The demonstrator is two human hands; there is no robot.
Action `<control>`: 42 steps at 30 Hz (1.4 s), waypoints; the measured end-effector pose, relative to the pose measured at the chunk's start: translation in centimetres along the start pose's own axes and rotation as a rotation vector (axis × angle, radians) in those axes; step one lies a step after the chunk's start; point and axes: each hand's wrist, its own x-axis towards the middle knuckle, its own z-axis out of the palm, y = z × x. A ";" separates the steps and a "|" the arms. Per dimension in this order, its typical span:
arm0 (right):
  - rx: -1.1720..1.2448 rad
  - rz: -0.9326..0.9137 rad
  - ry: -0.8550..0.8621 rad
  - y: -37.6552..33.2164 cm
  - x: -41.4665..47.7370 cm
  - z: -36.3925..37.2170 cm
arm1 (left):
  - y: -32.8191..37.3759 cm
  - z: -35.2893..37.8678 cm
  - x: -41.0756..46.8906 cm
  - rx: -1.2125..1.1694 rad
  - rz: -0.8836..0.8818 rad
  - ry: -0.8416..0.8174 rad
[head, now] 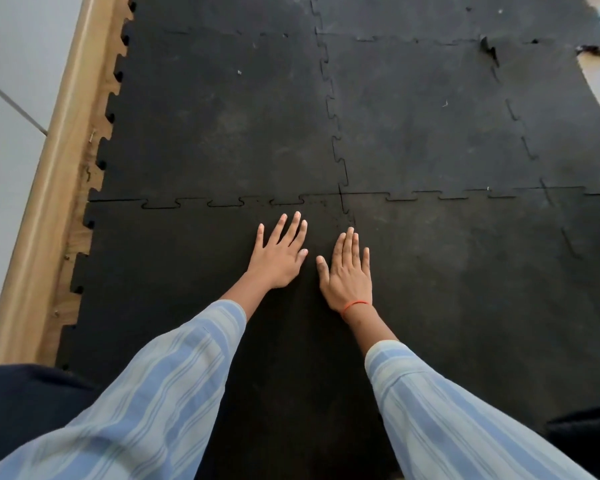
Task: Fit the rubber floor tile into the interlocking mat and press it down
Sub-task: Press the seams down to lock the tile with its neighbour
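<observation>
A black rubber floor tile (174, 271) lies flat at the near left of the black interlocking mat (413, 116). Its jigsaw teeth sit in the seam (222, 201) with the tile beyond it. My left hand (279, 254) rests palm down on the tile's far right part, fingers spread, just short of that seam. My right hand (347, 271), with a red thread at the wrist, lies flat beside it, close to the corner where the tiles meet (342, 195). Neither hand holds anything.
A light wooden skirting (52, 188) and a grey wall run along the mat's left toothed edge. At the far right a tile edge (489, 48) sticks up and the mat's corner (596, 50) is ragged. Dark-clothed knees show at the bottom corners.
</observation>
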 end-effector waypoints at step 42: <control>0.706 0.677 0.486 8.0 -12.2 -0.6 | 7.4 0.9 -2.4 0.121 0.111 -0.215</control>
